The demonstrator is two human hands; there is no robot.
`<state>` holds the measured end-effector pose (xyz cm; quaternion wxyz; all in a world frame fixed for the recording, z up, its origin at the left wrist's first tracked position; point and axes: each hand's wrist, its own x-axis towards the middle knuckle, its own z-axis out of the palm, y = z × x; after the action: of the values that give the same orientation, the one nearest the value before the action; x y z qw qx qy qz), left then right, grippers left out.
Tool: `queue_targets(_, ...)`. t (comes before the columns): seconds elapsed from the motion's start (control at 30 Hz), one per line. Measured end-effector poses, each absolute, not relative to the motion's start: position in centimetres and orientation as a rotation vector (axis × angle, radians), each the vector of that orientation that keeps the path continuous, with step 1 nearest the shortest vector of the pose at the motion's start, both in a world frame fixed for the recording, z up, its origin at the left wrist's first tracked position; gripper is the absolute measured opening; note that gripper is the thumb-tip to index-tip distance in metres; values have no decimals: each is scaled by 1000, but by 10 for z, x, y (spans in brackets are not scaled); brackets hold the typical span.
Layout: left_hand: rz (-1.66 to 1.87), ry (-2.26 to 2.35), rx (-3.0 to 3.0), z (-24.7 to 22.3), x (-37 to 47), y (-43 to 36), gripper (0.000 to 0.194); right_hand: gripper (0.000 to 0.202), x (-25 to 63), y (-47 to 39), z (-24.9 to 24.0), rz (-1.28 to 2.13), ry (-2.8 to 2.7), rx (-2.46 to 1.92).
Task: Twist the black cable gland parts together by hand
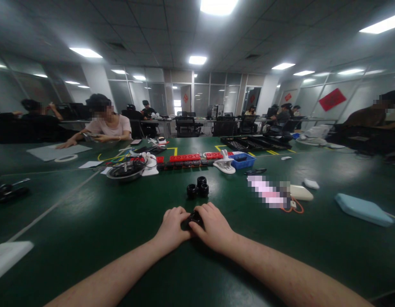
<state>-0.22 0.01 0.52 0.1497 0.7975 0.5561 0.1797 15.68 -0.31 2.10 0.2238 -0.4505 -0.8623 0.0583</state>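
Observation:
On the green table in front of me, a glossy black round part (195,219) with a ring-like top sits between my two hands. My right hand (215,226) curls over it from the right, thumb against the near side. From the left my left hand (172,226) closes on the same part, its thumb and fingers meeting it. Both hands partly hide it, and I cannot make out its exact kind. Just beyond the fingers, several similar black ribbed round parts (198,188) stand in a tight cluster, apart from my hands.
Farther back are red parts in a row (184,158), a blue bin (244,161), a white stand (225,163) and a metal bowl (125,171). To the right lie a light-blue case (364,209) and a white mouse (311,183). A person (109,123) sits across the table.

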Motion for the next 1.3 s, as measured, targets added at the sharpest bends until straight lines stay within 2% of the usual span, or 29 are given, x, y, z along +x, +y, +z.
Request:
queue_targets(0.47, 489, 1641, 2351, 8, 2, -1, 21, 20, 153, -4, 24, 50, -2410, -1202)
queue_targets(0.63, 461, 1626, 2342, 8, 2, -1, 15, 14, 151, -7, 30, 68, -2447, -1100)
queue_targets(0.87, 406, 1621, 2326, 7, 1, 1, 9, 16, 150, -15, 29, -19, -2491, -921)
queue_targets(1.3, 395, 1652, 2301, 6, 2, 2, 18, 18, 150, -18, 24, -57, -2535, -852)
